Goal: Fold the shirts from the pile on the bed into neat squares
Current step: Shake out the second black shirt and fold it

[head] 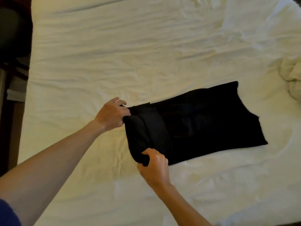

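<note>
A black shirt (203, 121) lies on the white bed (114, 54), folded lengthwise into a long strip that runs from centre to right. Its left end is lifted and curling over the rest. My left hand (112, 114) grips the far corner of that lifted end. My right hand (154, 165) grips the near corner, fingers curled round the cloth. The neckline end points right and lies flat.
A crumpled cream cloth (291, 75) lies at the bed's right edge. The bed's left edge (28, 79) borders dark floor and furniture (13, 38). Wrinkled sheet stretches beyond the shirt toward the far side.
</note>
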Motion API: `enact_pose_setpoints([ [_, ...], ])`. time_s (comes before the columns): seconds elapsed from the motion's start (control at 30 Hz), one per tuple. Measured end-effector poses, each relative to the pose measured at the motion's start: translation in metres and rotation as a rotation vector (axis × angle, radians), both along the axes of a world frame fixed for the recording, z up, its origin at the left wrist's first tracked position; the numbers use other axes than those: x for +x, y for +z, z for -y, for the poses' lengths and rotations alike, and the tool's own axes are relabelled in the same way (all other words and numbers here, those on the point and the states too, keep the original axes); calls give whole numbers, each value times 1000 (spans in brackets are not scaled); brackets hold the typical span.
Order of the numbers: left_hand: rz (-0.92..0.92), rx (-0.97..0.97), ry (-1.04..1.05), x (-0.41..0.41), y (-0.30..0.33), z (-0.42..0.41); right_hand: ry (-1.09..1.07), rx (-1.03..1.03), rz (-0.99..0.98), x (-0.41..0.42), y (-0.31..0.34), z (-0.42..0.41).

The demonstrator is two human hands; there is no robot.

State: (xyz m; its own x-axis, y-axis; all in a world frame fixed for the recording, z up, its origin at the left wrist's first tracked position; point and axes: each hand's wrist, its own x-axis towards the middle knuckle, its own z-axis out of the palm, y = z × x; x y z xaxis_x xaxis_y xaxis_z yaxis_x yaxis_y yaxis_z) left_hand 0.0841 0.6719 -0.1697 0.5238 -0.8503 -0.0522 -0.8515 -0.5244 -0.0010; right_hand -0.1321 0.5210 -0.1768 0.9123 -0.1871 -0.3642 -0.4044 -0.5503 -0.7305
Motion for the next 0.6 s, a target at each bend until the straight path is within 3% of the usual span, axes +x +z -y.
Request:
enact_pose_setpoints([
  [0.1,-98,112,66,17,45,-10,-49,288,-23,-1,40,-3],
  [0.17,-259,187,185,31,74,3,-123,473,-32,0,61,11],
  [0.27,-560,89,330,45,110,60,-269,656,7,-2,76,60],
  [0.4,-800,-66,331,51,115,170,-465,712,68,-12,68,148],
  [0.6,-968,-282,448,46,39,289,-772,631,-28,-29,18,240],
])
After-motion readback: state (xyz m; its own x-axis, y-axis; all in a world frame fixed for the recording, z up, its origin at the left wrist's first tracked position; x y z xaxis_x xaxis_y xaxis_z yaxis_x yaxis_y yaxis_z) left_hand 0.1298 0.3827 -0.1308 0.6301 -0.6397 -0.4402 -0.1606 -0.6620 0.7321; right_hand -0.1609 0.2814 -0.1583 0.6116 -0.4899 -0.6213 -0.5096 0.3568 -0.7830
